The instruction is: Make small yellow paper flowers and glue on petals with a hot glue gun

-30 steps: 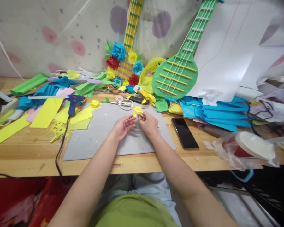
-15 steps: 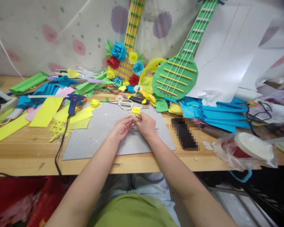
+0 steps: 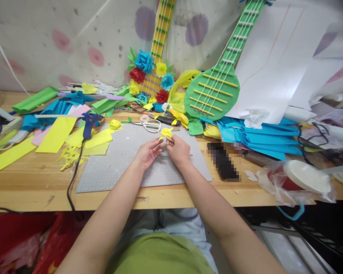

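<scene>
A small yellow paper flower [image 3: 167, 133] is between my two hands, over the grey cutting mat [image 3: 103, 179]. My right hand [image 3: 179, 150] is closed around a thin wooden stick [image 3: 169, 138] that lies against the flower. On the other side, my left hand [image 3: 149, 153] has its fingers curled together, the fingertips pinching the edge of a petal. Just beyond the flower lie scissors [image 3: 152, 126] with pale handles. A second yellow paper flower [image 3: 115, 124] rests at the mat's far left corner.
A blue glue gun [image 3: 88, 125] lies left, its cord hanging over the table edge, among yellow paper strips [image 3: 55, 135]. A black utility knife [image 3: 168, 120], phone [image 3: 223, 161] and bagged cup [image 3: 305, 177] are around the mat. Green [image 3: 213, 91] and yellow [image 3: 160, 34] paper-covered instruments lean behind.
My right hand has moved slightly to the right with the stick, and the flower has shifted and turned a little. My left hand stays nearly where it was.
</scene>
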Available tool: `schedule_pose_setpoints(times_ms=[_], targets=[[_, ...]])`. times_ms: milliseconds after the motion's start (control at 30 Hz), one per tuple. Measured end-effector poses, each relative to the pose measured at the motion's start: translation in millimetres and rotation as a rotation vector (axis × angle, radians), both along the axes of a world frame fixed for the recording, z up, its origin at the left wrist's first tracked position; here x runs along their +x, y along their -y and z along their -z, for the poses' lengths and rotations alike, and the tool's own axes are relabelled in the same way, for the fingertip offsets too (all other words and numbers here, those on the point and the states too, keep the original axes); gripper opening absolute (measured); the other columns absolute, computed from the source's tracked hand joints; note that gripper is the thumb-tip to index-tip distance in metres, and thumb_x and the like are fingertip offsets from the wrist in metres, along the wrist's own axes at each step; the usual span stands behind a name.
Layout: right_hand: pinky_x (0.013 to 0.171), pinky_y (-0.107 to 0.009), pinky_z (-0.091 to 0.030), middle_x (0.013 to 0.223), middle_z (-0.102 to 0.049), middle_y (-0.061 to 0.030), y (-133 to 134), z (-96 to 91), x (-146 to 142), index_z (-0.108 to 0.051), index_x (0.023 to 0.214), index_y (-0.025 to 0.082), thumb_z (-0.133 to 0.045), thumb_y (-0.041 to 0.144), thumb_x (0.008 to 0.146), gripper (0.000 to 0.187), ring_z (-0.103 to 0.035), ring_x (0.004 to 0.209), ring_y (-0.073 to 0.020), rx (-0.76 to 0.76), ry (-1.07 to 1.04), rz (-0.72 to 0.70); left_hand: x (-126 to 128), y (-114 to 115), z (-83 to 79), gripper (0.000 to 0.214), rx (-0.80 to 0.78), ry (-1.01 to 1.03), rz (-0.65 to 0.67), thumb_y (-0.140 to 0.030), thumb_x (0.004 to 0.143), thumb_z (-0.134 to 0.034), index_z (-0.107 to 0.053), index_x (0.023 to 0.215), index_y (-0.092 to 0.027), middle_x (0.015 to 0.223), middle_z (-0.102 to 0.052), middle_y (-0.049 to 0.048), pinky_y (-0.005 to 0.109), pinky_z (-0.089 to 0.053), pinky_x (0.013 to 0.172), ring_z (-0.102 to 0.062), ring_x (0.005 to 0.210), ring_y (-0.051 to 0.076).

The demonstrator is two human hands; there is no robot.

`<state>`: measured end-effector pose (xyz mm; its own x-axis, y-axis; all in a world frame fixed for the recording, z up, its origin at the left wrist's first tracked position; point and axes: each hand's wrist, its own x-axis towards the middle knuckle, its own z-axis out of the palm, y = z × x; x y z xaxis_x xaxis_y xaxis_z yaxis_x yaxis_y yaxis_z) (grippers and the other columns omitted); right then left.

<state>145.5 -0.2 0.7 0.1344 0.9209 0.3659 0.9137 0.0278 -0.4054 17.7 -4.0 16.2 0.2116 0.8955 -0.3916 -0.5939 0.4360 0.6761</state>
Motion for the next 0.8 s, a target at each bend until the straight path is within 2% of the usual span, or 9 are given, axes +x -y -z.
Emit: schedule_pose_setpoints(times_ms=[200, 367, 667, 800], targets=[[0.056, -0.026, -0.022, 0.074, -0.062, -0.0008, -1, 0.1, 0, -0.055, 0.074, 0.021, -0.043, 0.026, 0.078, 0.014, -0.051, 0.069, -0.0141, -0.001, 0.008, -0.005, -1, 0, -1.1, 0.014, -0.029, 0.054, 0.037, -0.009, 0.075, -0.052, -0.065, 0.083, -0.008, 0.089, -0.067, 0.0074, 0.013, -0.049, 0.052, -0.061, 0.063, 0.006], [0.056, -0.026, -0.021, 0.074, -0.062, -0.0010, -2, 1.7, 0, -0.055, 0.074, 0.021, -0.043, 0.026, 0.078, 0.014, -0.052, 0.069, -0.0144, 0.002, 0.017, 0.007, -1, 0, 0.0, 0.014, -0.002, 0.014, 0.049, -0.011, 0.074, -0.054, -0.065, 0.082, -0.009, 0.090, -0.067, 0.0080, 0.014, -0.049, 0.052, -0.061, 0.062, 0.007], [0.056, -0.026, -0.023, 0.075, -0.062, -0.0019, -3, 4.5, 0, -0.056, 0.077, 0.021, -0.044, 0.027, 0.077, 0.013, -0.052, 0.071, -0.0153, -0.025, 0.032, 0.011, 12, 5, 4.5, 0.024, 0.222, -0.303, -0.055, -0.015, 0.061, -0.068, -0.065, 0.085, -0.012, 0.080, -0.066, 0.0058, 0.022, -0.048, 0.048, -0.059, 0.060, 0.011], [0.056, -0.026, -0.023, 0.076, -0.063, -0.0024, -3, 4.5, -1, -0.057, 0.078, 0.021, -0.044, 0.026, 0.078, 0.014, -0.053, 0.071, -0.0158, -0.008, 0.059, 0.000, 14, 5, 6.0, 0.030, 0.295, -0.383, -0.122, -0.022, 0.056, -0.073, -0.064, 0.084, -0.014, 0.084, -0.063, 0.0039, 0.021, -0.047, 0.045, -0.057, 0.059, 0.010]])
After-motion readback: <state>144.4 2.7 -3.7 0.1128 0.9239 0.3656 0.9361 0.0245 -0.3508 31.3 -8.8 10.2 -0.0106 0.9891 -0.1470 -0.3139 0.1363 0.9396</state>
